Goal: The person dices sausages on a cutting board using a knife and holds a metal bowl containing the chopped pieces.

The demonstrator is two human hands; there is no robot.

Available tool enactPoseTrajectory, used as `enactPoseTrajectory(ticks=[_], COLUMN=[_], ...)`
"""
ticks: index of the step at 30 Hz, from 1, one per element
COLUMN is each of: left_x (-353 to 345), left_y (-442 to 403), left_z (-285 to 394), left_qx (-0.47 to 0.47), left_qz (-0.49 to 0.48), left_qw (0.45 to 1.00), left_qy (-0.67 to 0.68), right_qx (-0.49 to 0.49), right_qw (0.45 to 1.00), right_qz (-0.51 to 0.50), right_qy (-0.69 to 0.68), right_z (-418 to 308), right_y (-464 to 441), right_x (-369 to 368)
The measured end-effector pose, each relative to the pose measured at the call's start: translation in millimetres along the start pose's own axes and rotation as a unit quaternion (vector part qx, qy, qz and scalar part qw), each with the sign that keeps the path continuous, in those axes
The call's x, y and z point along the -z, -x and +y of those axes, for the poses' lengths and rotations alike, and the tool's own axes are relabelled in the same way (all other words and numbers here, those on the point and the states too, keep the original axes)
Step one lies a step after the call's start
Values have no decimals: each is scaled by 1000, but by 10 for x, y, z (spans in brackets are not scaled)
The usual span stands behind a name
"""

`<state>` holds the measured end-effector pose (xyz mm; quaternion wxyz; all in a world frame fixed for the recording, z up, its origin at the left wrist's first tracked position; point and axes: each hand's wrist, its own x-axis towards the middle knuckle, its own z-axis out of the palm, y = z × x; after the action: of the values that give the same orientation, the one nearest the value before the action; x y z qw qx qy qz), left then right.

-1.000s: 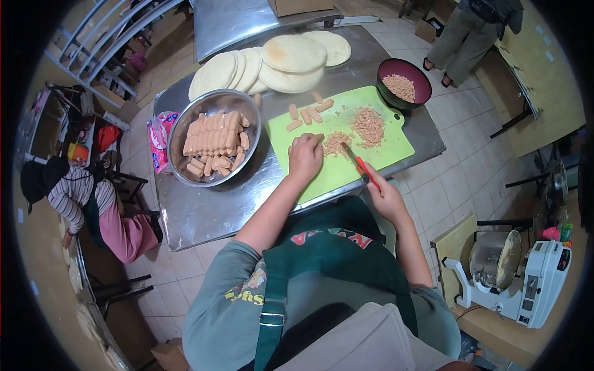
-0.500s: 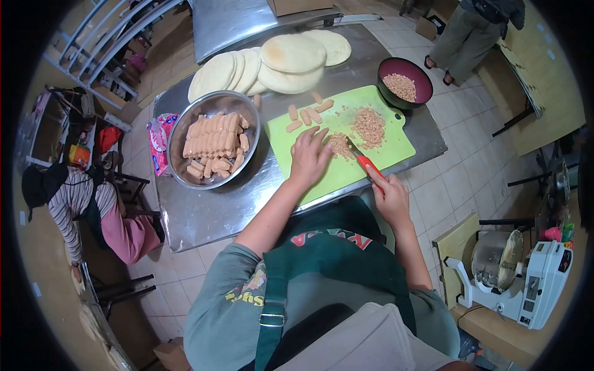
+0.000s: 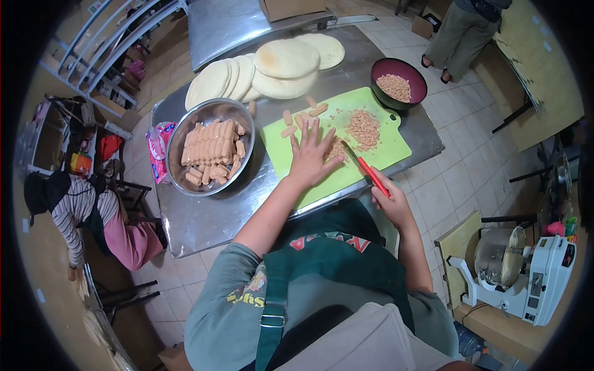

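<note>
My right hand (image 3: 391, 201) grips a knife (image 3: 373, 175) by its red handle, the blade lying over the chopped pieces on a lime-green cutting board (image 3: 301, 183). Flat on the board with fingers spread, my left hand (image 3: 310, 156) rests beside the smaller pile of chopped bits (image 3: 335, 149), partly covering it. A larger heap of chopped sausage (image 3: 364, 130) sits right of the blade. Several short sausages (image 3: 288, 117) lie beyond my left fingertips. A steel bowl (image 3: 176, 167) on the left holds whole and cut sausages (image 3: 210, 145).
Flat round breads (image 3: 288, 59) are stacked at the table's far side. A dark bowl (image 3: 421, 86) of chopped bits stands at the back right corner. A pink packet (image 3: 159, 145) lies left of the steel bowl. Other people are at the left and far right; a mixer (image 3: 544, 281) is at right.
My left hand's fingers have spread and shifted forward over the board. The knife and my right hand have moved slightly down and right. The view has shifted a little.
</note>
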<state>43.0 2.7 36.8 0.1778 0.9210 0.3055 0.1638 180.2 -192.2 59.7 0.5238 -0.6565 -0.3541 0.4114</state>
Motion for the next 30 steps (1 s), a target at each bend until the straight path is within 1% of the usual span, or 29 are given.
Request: enactPoseTrajectory(ticks=[1, 2, 3, 4, 6, 8, 9, 11, 12, 14, 15, 16, 18, 20, 22, 23, 24, 26, 28, 30], left_x=[-6, -22, -33, -38, -33, -64, -82, -144, -167, -166, -144, -157, -199, -186, -145, -123, -111, -149, -135, -145], left_y=[3, 27, 59, 84, 137, 144, 135, 95, 81, 85, 101, 123, 158, 189, 203, 207, 203, 200, 159, 148], left_z=[11, 41, 86, 128, 194, 212, 180, 103, 54, -57, -60, -69, -90, -53, -14, -2, 3, -9, 49, 137], left_qx=[-8, -12, -47, -83, -144, -133, -139, -21, -29, -3, -4, -8, -2, 5, 15, 31, 46, 39, 34, 41], left_qz=[5, 6, 7, 9, -28, -8, 3, 60, 70, 52, 39, 46, 2, -4, -11, -14, -17, -25, -37, -68], left_qw=[1000, 1000, 999, 997, 989, 989, 988, 998, 997, 999, 999, 999, 1000, 1000, 1000, 999, 999, 999, 999, 992], left_qy=[3, 2, -2, -7, -34, -65, -73, -27, -29, 0, -9, -10, 21, 14, 6, 15, 22, 0, -20, -96], right_qx=[3, -38, -77, -72, -86, -88, -86, -69, -56, 45, 86, 94, 179, 195, 274, 296, 302, 194, 206, 199], right_qw=[1000, 996, 983, 983, 967, 958, 959, 963, 965, 980, 977, 976, 967, 963, 943, 935, 934, 960, 957, 955], right_qz=[3, -20, -44, -44, -57, -81, -75, -65, -64, 61, 90, 90, 157, 168, 184, 192, 191, 178, 186, 196], right_qy=[0, -81, -161, -161, -233, -261, -258, -252, -249, -183, -175, -174, -92, -80, -38, -30, -32, -93, -87, -100], right_z=[-14, -41, -70, -59, -17, -65, -78, -42, -59, -116, -163, -90, 148, 176, 356, 464, 515, 608, 604, 618], right_y=[-8, -10, -22, -43, -83, -85, -100, -139, -168, -242, -329, -467, -817, -1035, -1334, -1448, -1464, -1448, -1435, -1406], right_x=[11, 6, -2, -12, -29, -20, -15, 64, 81, 97, 130, 202, 360, 451, 536, 534, 520, 458, 439, 441])
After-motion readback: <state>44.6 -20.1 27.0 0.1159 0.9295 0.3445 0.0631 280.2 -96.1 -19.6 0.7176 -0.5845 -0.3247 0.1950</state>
